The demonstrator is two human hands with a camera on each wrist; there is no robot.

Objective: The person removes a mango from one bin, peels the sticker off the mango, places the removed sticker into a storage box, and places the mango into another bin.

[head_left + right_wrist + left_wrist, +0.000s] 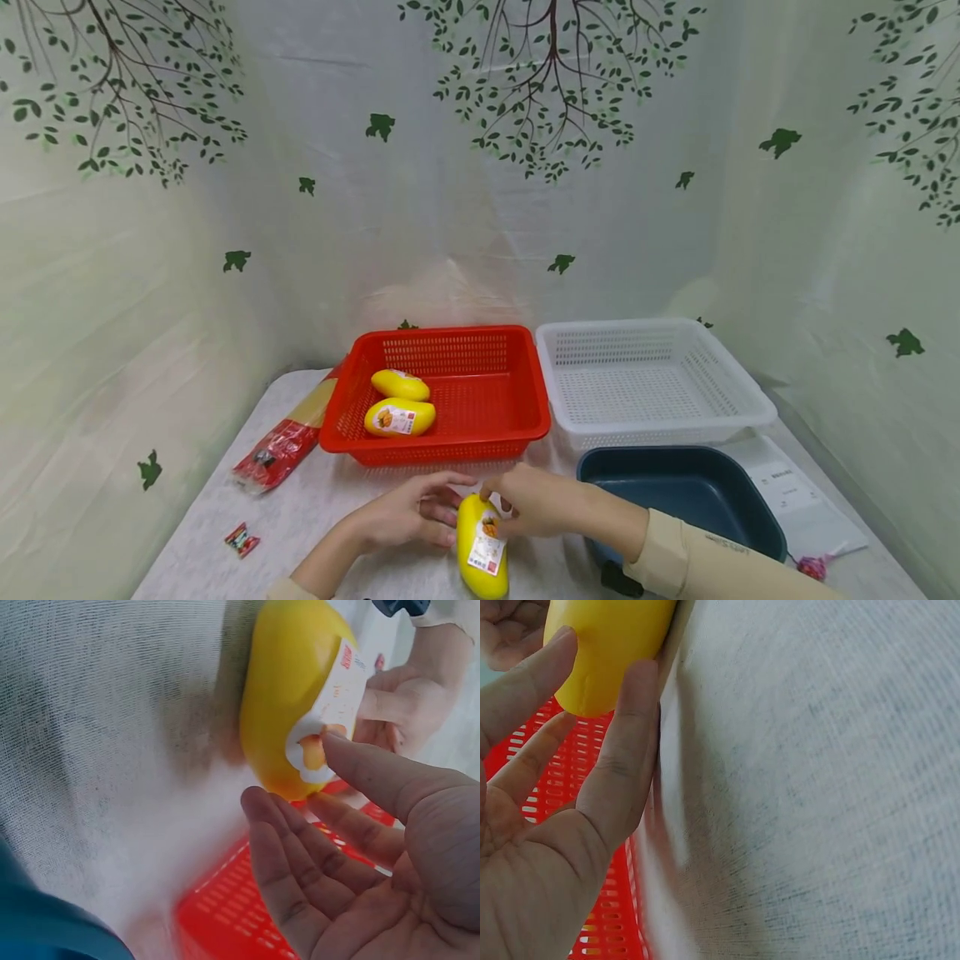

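Note:
A yellow mango-shaped item (480,550) with a white label showing orange fruit lies lengthwise on the table in the head view. From the right, my right hand (536,502) pinches its far end, the thumb on the label in the right wrist view. My left hand (412,510) is at its left side, fingers loosely spread, with thumb and a finger at the smooth yellow end (604,652) in the left wrist view; firm contact there is unclear. Two similar yellow mangoes (400,417) lie in the red basket (495,417), one behind the other.
Right of the red basket stands a white basket (622,392). A dark blue pan (667,479) sits in front of it, under my right forearm. A red and tan packet (277,454), a small wrapped candy (242,540), a white sheet (787,483) and a pink lollipop (812,567) lie around.

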